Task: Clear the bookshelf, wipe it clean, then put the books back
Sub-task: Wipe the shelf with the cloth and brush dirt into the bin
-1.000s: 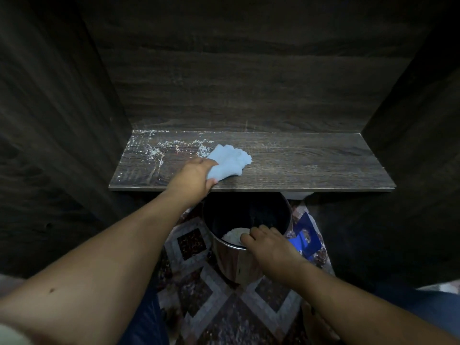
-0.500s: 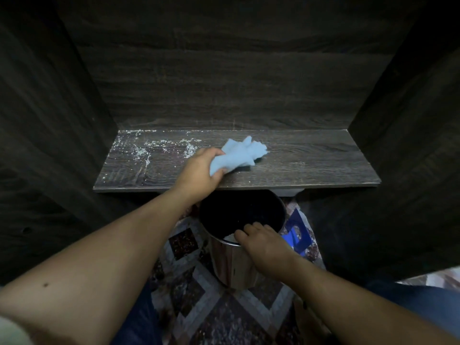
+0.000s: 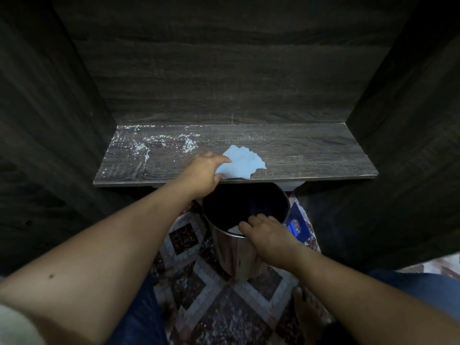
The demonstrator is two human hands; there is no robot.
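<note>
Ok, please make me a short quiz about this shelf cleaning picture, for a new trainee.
1. True or false: the white crumbs lie on the right part of the shelf.
2. What does the right hand hold? A) a book B) the rim of the metal bin C) a brush
3. Fill in: the left hand holds the blue ____ at the shelf's front edge.
Key: 1 false, the white crumbs lie on its left part; 2 B; 3 cloth.

Dim overall, deep side shadows, wide-angle edge distortion, slight blur.
</note>
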